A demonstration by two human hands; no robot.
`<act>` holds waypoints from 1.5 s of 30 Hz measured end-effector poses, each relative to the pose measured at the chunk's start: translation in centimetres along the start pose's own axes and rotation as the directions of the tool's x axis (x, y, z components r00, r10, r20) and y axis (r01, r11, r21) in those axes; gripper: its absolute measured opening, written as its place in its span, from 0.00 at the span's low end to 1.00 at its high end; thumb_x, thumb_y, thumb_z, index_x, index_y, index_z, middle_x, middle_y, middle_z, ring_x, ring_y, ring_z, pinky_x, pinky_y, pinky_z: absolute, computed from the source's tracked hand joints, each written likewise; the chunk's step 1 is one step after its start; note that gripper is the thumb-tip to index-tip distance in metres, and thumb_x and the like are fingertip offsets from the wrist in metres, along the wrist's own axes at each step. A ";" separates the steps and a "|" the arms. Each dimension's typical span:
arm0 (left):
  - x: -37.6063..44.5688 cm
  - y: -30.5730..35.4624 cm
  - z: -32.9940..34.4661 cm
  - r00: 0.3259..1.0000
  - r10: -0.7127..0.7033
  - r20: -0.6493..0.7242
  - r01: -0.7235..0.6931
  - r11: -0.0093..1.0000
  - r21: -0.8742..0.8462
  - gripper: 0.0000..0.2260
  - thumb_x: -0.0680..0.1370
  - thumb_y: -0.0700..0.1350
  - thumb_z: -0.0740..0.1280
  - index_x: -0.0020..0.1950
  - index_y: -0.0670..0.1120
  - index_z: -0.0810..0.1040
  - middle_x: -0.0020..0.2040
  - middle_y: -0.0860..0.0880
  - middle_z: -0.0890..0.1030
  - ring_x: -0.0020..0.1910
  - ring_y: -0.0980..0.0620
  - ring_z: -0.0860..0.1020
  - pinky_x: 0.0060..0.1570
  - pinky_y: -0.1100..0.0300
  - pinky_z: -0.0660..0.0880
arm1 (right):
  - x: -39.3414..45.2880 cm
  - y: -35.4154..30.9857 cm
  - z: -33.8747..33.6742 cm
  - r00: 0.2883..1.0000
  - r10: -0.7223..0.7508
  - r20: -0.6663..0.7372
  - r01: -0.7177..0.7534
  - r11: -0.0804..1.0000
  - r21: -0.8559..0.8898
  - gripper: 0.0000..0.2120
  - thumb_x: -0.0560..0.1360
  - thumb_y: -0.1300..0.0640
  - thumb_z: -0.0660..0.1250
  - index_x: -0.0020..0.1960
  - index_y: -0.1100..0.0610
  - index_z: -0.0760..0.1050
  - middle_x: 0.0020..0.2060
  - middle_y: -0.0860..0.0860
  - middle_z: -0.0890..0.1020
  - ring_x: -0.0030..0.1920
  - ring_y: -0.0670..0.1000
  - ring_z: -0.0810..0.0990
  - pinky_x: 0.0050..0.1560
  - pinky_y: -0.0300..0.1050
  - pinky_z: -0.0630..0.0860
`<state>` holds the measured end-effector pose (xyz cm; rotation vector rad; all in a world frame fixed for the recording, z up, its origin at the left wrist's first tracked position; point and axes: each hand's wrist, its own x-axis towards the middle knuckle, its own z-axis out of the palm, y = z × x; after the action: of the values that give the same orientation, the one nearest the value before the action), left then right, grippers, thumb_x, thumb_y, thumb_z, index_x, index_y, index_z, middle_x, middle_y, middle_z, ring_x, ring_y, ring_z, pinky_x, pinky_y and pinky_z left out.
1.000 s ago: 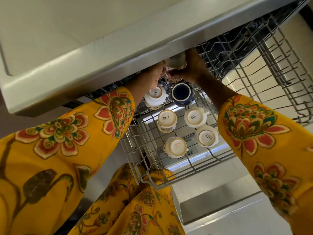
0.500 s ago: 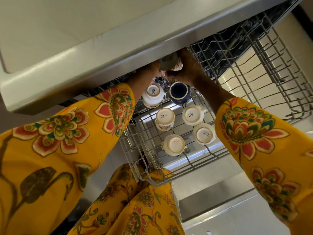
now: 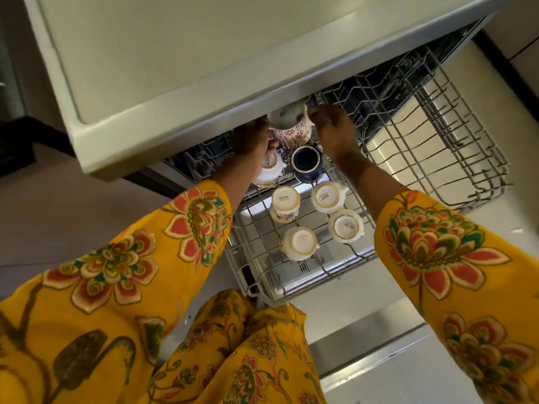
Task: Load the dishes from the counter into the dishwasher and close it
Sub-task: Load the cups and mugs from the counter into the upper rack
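Grip: both hands work at one patterned cup (image 3: pixel 293 132), white with red marks, lying tilted on its side with its pale base toward the counter edge. The left hand (image 3: pixel 254 147) has its fingers curled against the cup's left flank at the rim; the right hand (image 3: pixel 335 132) reaches the cup's upper right side with bent fingers, though whether those fingers really clasp it cannot be told.
Cup's place: far end of the upper rack (image 3: pixel 431 147), half tucked beneath the counter overhang (image 3: pixel 180 121).
Next to it: at six o'clock from the cup, just beside it, a dark blue cup (image 3: pixel 307 163) stands upside down; at seven o'clock a white cup (image 3: pixel 269 170) is partly hidden by the left wrist.
Further out: four more white cups stand base-up on the tines, two marked SISTA (image 3: pixel 285 203) (image 3: pixel 328 197) in the middle row, then one at five o'clock (image 3: pixel 346 225) and one nearest the person (image 3: pixel 299 243).
Rack: pulled out, its right half bare wire at three o'clock.
Below: the open dishwasher door (image 3: pixel 364 339) at six o'clock.
Sleeves: yellow, flowered, on both arms (image 3: pixel 131 272) (image 3: pixel 455 258).
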<state>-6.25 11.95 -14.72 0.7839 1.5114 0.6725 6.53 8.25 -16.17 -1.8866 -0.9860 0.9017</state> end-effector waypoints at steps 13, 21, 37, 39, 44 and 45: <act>-12.0 -0.9 -8.4 0.991 -0.050 -0.127 -0.003 0.921 -0.389 0.15 0.82 0.49 0.57 0.43 0.45 0.78 0.40 0.49 0.79 0.35 0.54 0.71 0.33 0.64 0.67 | -14.0 -6.5 5.2 0.943 0.182 0.277 -0.223 0.967 0.125 0.09 0.77 0.57 0.58 0.44 0.56 0.76 0.48 0.60 0.80 0.53 0.62 0.78 0.57 0.56 0.72; -18.0 0.7 -15.8 0.954 0.009 -0.300 -0.174 0.831 -0.528 0.17 0.82 0.50 0.57 0.50 0.40 0.79 0.43 0.45 0.81 0.40 0.51 0.78 0.36 0.64 0.75 | -20.6 -13.6 8.5 0.872 0.097 0.480 -0.185 0.973 0.139 0.19 0.79 0.42 0.54 0.40 0.51 0.76 0.46 0.57 0.81 0.46 0.56 0.79 0.48 0.51 0.73; -20.5 7.0 -27.8 0.857 0.137 -0.497 -0.425 0.734 -0.530 0.16 0.82 0.52 0.56 0.43 0.47 0.79 0.42 0.50 0.82 0.43 0.54 0.77 0.42 0.59 0.71 | -22.6 -26.3 13.2 0.805 -0.187 0.563 0.035 0.963 0.268 0.17 0.80 0.45 0.55 0.43 0.55 0.74 0.41 0.53 0.75 0.41 0.51 0.71 0.37 0.41 0.66; -19.7 7.8 -28.7 0.851 0.137 -0.508 -0.438 0.718 -0.541 0.16 0.81 0.52 0.56 0.43 0.47 0.79 0.42 0.50 0.81 0.43 0.54 0.77 0.43 0.59 0.71 | -22.1 -27.3 14.2 0.803 -0.199 0.562 0.046 0.961 0.274 0.16 0.80 0.45 0.55 0.43 0.54 0.73 0.41 0.52 0.74 0.42 0.51 0.71 0.39 0.41 0.67; -16.5 9.9 -30.8 0.846 0.143 -0.514 -0.458 0.687 -0.564 0.15 0.81 0.52 0.57 0.46 0.46 0.79 0.46 0.48 0.82 0.45 0.54 0.78 0.47 0.60 0.72 | -20.0 -29.5 17.4 0.820 -0.193 0.539 0.048 0.961 0.272 0.16 0.80 0.44 0.55 0.44 0.54 0.74 0.43 0.52 0.76 0.44 0.52 0.72 0.44 0.44 0.69; -15.7 10.4 -31.2 0.847 0.143 -0.512 -0.459 0.682 -0.569 0.15 0.81 0.52 0.57 0.47 0.46 0.79 0.47 0.48 0.82 0.46 0.53 0.78 0.47 0.60 0.73 | -19.4 -29.9 18.1 0.825 -0.194 0.530 0.050 0.960 0.274 0.16 0.80 0.44 0.55 0.44 0.54 0.74 0.42 0.52 0.75 0.44 0.52 0.72 0.44 0.45 0.69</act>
<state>-35.99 6.67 5.63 0.3166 1.3553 1.6472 -26.22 8.35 6.79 -1.3465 -1.2462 1.4683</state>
